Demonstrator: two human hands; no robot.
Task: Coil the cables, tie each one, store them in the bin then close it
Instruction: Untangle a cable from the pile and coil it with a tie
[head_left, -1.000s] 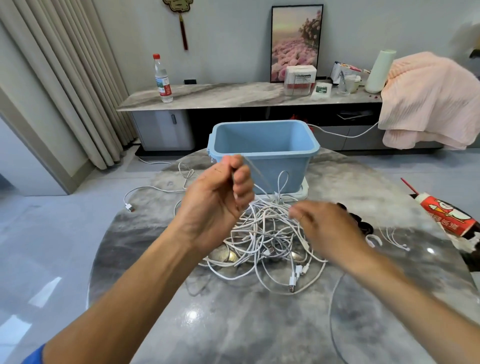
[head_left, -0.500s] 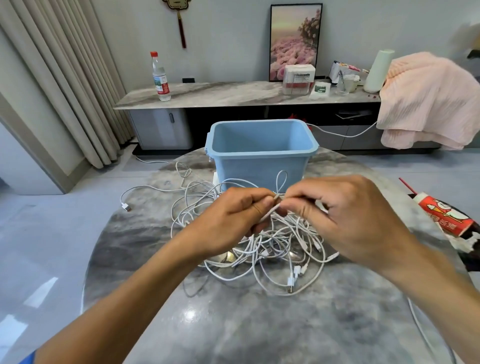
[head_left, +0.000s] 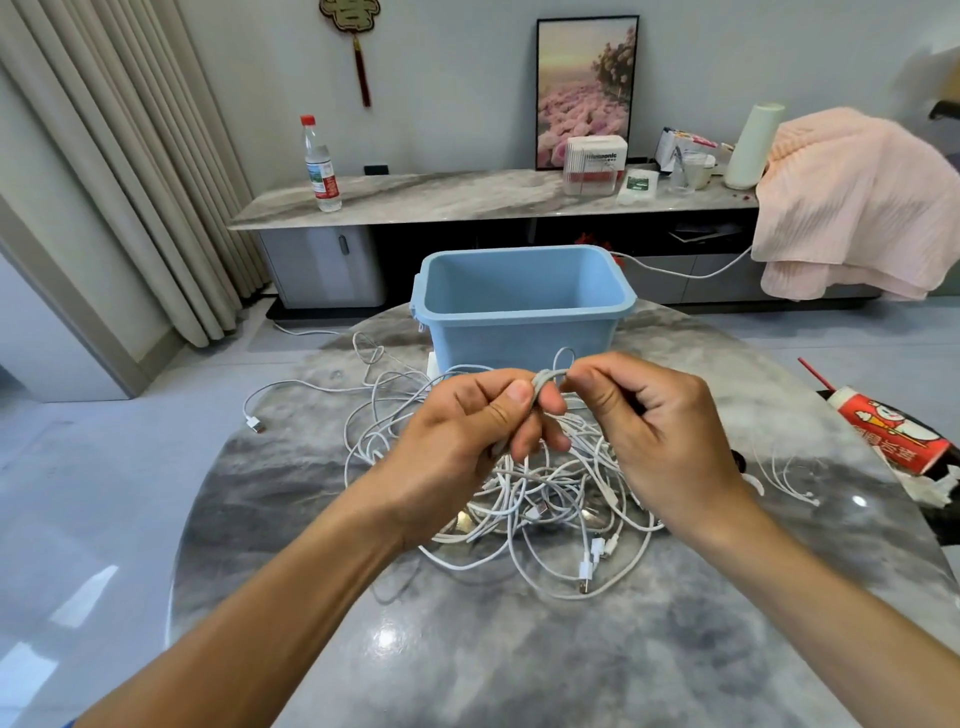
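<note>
Nearest, loose plugs (head_left: 587, 574) lie at the front edge of the pile (head_left: 524, 499) of white cables on the table (head_left: 467, 649). Above the pile, left hand (head_left: 467, 441) pinches a cable (head_left: 540, 387) between thumb and curled fingers; right hand (head_left: 660, 431) pinches the same strand just beside it, fingers curled, a small loop between the two. The strand's other end is buried in the tangle, not traceable.

Risks: pulling up likely drags the whole knot along, tightening it, since the strands cross many times. A snagged plug could jerk the pile toward the table edge. A thin cable may slip from a two-finger pinch and spring the loop open.

One cable (head_left: 291, 387) trails left toward the edge and could slide off. Behind, the bin (head_left: 522, 332) is open, looks empty and light; a tug could shove it. No lid or ties clearly seen.
</note>
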